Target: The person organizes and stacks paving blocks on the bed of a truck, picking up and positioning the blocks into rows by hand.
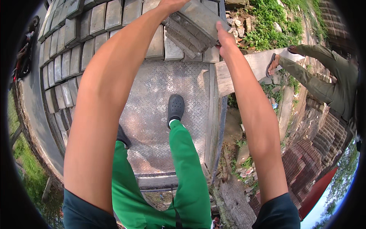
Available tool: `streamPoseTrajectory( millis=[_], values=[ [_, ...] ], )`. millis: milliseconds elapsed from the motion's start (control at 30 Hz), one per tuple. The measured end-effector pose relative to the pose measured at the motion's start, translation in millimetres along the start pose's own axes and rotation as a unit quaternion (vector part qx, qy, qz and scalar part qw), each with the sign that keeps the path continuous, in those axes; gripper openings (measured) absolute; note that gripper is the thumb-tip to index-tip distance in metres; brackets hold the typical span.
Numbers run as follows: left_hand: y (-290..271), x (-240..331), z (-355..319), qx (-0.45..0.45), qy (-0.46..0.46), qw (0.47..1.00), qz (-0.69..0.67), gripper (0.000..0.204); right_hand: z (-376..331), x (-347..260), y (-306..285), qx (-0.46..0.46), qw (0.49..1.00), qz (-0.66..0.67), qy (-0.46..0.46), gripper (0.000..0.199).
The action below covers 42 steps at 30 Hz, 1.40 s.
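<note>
Head view: both arms stretch out, left hand [172, 5] and right hand [224, 37] grasping a grey block [198, 23] between them, above stacked blocks [76, 34].

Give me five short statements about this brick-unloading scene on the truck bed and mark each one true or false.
1. Both hands hold the grey paving bricks, the left hand on one side and the right hand on the other. True.
2. The person stands on bare wooden planks. False: the shoes rest on a patterned metal floor.
3. Grey blocks stand in rows along the bed's edge. True.
4. The person wears red trousers. False: the trousers are green.
5. Nobody else is in view. False: another person in olive clothing sits at the right, feet on a wooden plank.
</note>
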State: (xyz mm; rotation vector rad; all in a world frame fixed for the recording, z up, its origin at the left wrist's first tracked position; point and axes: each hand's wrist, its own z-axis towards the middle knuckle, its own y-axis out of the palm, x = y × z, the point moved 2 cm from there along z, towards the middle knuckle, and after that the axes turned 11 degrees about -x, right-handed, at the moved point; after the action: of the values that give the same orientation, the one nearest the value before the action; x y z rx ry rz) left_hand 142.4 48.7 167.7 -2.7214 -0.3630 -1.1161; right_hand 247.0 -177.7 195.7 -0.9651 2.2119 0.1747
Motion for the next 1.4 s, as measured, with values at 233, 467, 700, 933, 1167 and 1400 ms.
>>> streamPoseTrajectory(
  millis=[233,467,700,933,1167,1400],
  values=[
    [49,-2,-32,0.126,0.011,0.991,0.037,0.091,18,14,-6,-0.049,0.978,0.202,0.008,0.077],
    [98,-76,-170,0.299,0.076,0.924,-0.225,0.09,-108,12,7,-0.054,0.994,-0.007,-0.095,0.076],
    [152,-296,-333,0.311,-0.186,0.877,-0.317,0.089,-254,196,120,0.07,0.958,-0.274,0.048,0.116],
    [117,-490,-558,0.27,-0.301,0.829,-0.387,0.1,-401,345,272,-0.062,0.925,-0.357,0.115,0.113],
    [8,-635,-702,0.18,-0.343,0.797,-0.463,0.109,-502,349,485,-0.16,0.847,-0.503,0.061,0.114],
    [-138,-711,-723,0.329,-0.21,0.768,-0.507,0.117,-476,333,676,-0.307,0.866,-0.394,-0.029,0.089]
  ],
)
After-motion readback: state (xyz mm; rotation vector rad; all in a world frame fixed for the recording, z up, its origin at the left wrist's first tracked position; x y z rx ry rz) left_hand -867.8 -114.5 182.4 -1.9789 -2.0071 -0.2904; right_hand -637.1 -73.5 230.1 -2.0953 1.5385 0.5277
